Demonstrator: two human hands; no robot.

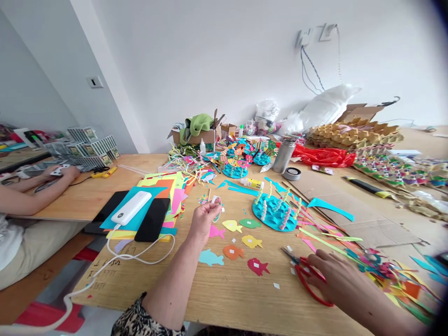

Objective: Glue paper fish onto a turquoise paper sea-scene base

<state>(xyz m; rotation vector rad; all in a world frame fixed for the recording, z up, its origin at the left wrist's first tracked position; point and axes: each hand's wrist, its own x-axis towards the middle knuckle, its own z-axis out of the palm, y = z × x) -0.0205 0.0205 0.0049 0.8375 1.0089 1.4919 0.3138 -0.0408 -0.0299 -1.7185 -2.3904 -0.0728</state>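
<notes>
My left hand [206, 219] is raised over the table, its thumb and fingertips pinched on a small whitish strip [216, 200]; the fingers partly hide it. To the right, my right hand [324, 275] grips the red handles of a pair of scissors [308, 284] resting low over the wood, blades pointing away to the left. Between the hands lie paper fish: a red one [258, 266], an orange one [233, 252], a light blue one [211, 257], a green one [249, 223], a pink one [216, 232] and two yellow ones. Several carry small white squares.
Behind the fish stands a blue egg-carton base [275, 212] with twisted pipe cleaners. Left are a white power bank [131, 207], a phone [152, 220] and coloured paper. A steel flask [284, 156], tape roll [291, 173] and paper scraps lie right. Another person's hands [65, 172] work far left.
</notes>
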